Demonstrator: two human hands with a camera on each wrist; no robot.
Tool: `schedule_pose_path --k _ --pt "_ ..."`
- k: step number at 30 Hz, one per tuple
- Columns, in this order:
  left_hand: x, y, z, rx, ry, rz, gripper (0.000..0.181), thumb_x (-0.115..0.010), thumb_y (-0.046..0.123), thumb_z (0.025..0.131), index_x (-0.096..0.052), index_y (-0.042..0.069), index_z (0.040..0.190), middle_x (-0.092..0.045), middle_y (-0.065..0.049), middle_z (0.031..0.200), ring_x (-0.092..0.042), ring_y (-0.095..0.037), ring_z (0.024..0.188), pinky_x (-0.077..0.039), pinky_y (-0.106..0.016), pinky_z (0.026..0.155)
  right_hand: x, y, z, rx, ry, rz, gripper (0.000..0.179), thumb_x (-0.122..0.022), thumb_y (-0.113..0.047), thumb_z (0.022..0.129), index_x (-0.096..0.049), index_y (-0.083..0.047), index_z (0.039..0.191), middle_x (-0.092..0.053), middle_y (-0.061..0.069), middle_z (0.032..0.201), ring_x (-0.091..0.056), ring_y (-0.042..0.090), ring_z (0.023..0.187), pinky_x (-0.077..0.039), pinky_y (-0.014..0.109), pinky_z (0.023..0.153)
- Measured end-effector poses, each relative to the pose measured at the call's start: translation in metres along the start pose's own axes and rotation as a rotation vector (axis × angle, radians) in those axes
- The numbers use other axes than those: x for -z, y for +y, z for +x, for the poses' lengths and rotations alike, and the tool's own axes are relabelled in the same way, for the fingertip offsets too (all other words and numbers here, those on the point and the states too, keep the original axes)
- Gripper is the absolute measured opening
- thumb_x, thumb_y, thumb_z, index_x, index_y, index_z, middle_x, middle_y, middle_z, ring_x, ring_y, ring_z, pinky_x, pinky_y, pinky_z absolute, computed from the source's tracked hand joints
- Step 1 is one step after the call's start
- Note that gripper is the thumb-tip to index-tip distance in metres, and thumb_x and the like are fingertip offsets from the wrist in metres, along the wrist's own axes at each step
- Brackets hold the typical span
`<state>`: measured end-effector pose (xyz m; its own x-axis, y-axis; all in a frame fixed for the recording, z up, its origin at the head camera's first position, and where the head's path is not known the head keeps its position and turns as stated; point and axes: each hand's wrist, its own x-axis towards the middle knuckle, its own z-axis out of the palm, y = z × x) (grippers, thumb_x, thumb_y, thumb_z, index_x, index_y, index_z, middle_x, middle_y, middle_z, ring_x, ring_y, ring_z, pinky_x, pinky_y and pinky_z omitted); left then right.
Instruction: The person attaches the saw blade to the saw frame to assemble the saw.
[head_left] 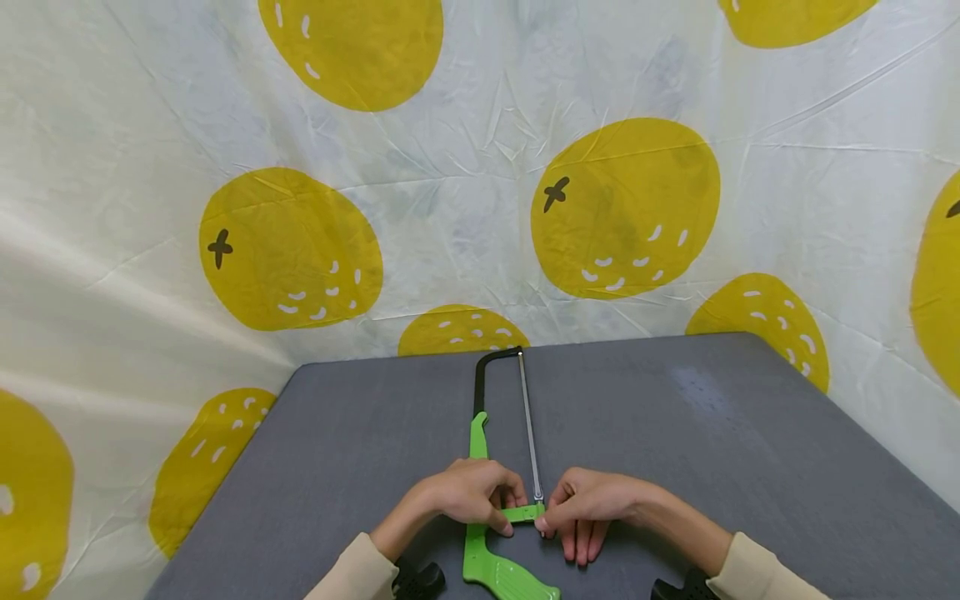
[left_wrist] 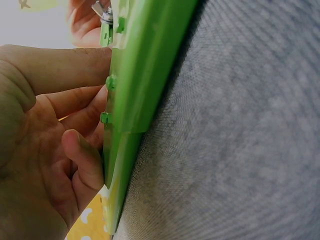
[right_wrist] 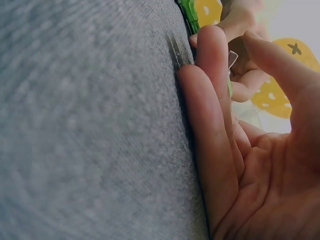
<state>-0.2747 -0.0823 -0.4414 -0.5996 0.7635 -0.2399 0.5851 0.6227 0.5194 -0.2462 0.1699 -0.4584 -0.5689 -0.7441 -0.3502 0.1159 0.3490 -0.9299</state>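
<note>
A hacksaw lies flat on the grey table, with a green handle (head_left: pixel 498 571), a black front frame (head_left: pixel 480 383) and a thin blade (head_left: pixel 528 425) on its right side. My left hand (head_left: pixel 472 492) pinches the green crossbar (head_left: pixel 519 514) between thumb and fingers; its wrist view shows the thumb against the green frame (left_wrist: pixel 145 65). At the crossbar's right end, my right hand (head_left: pixel 592 500) has thumb and forefinger at a small metal wing nut (right_wrist: pixel 233 59). Two other right fingers (right_wrist: pixel 207 125) stretch out along the tabletop.
The grey tabletop (head_left: pixel 675 433) runs back to a white curtain (head_left: pixel 465 233) printed with yellow fruit, which also hangs along the left and right sides. Dark wrist gear (head_left: pixel 420 579) shows beneath the left sleeve.
</note>
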Motion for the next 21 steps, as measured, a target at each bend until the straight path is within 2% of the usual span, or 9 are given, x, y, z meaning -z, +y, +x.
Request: schedule_pose_path --k 21 --pt "-0.0024 -0.0021 0.0003 -0.003 0.004 0.005 0.021 -0.086 0.025 0.084 -0.073 0.029 0.101 -0.067 0.022 0.082 -0.062 0.007 0.072 -0.049 -0.018 0.067 -0.0025 0.0016 0.0003 0.011 0.012 0.021 0.03 -0.068 -0.027 0.098 -0.077 0.002 0.098 -0.073 -0.002 0.066 -0.068 0.002 0.052 -0.054 0.02 0.048"
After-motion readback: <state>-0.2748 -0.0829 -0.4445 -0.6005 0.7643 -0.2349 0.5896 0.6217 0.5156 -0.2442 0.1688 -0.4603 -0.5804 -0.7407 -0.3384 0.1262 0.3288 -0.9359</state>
